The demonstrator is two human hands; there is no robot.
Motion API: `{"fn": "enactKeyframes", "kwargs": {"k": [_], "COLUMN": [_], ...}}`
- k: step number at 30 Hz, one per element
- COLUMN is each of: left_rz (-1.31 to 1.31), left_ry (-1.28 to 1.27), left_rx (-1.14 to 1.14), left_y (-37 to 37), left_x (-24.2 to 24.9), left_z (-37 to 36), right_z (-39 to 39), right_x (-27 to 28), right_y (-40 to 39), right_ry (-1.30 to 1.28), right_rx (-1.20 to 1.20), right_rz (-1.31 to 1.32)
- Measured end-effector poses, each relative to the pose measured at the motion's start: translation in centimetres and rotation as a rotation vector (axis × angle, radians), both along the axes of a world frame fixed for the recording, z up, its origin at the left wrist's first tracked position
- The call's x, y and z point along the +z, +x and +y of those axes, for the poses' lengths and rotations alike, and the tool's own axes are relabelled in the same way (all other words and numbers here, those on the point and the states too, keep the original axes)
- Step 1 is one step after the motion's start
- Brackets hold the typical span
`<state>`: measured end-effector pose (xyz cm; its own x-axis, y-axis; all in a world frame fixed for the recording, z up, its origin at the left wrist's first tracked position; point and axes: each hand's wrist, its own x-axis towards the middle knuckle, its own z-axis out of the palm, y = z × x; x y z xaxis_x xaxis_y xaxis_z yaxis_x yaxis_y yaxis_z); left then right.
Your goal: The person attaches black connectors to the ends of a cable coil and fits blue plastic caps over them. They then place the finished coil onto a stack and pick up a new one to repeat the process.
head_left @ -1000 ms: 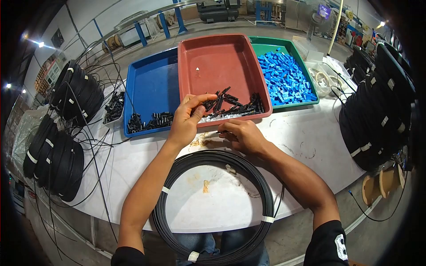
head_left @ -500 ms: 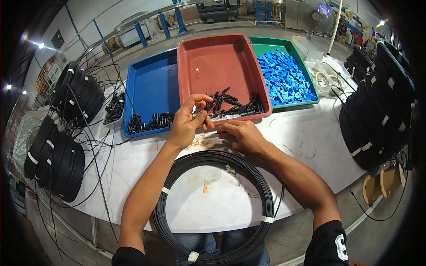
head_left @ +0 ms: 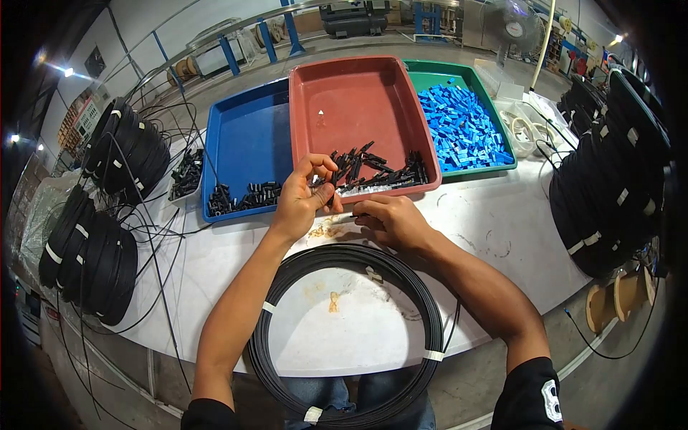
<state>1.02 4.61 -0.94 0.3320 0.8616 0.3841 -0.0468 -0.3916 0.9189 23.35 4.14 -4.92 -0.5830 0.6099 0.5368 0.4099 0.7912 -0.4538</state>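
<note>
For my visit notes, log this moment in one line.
left hand: pinching small black piece | right hand: holding thin dark item | cable coil: overhanging table edge

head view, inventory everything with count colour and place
red tray: one, red, centre
blue tray: one, blue, left
green tray: one, green, right
black parts: many, black, red and blue trays
blue pieces: many, blue, green tray
banded coil: one, black, table front
stacked coils: many, black, both sides
tubs: at least two, pale, flanking trays
table: one, white, centre
spools: several, brown, lower right
equipment: uncounted, mixed, background
left hand: one, by red tray, pinching dark piece
right hand: one, beside it, gripping dark item
sleeves: two, black, bottom
jeans: one, blue, bottom
</note>
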Motion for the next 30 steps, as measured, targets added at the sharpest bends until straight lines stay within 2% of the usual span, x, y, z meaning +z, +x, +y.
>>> {"fn": "enactKeyframes", "kwargs": {"k": [5, 8, 11, 13, 17, 20, 25, 30], "left_rz": [0.004, -0.08, -0.048, 0.015, 0.144, 0.173, 0.269, 0.198], "left_ry": [0.008, 0.007, 0.055, 0.209, 0.331, 0.322, 0.365, 0.416], "left_rx": [0.008, -0.011, 0.056, 0.105, 0.223, 0.244, 0.252, 0.244], "left_y": [-0.3, -0.5, -0.3, -0.3, -0.6, -0.9, -0.8, -0.2], "left_x": [-0.1, -0.6, -0.5, -0.7, -0.4, -0.7, -0.2, -0.4], "left_z": [0.1, 0.4, 0.3, 0.3, 0.2, 0.2, -0.4, -0.5], "right_z": [-0.3, -0.4, -0.2, -0.3, 0.2, -0.4, -1.0, -0.9], "right_x": [0.4, 0.4, 0.3, 0.3, 0.1, 1.8, 3.9, 3.4], "right_y": [-0.2, -0.2, -0.2, -0.1, -0.3, -0.5, -0.4, -0.6], "right_ry": [-0.023, -0.057, -0.024, -0.016, 0.028, -0.265, -0.282, -0.346], "right_rx": [-0.016, -0.01, -0.019, -0.012, -0.016, -0.069, -0.116, -0.114], "right_rz": [0.002, 0.012, -0.006, 0.045, 0.061, 0.331, 0.387, 0.456]}}
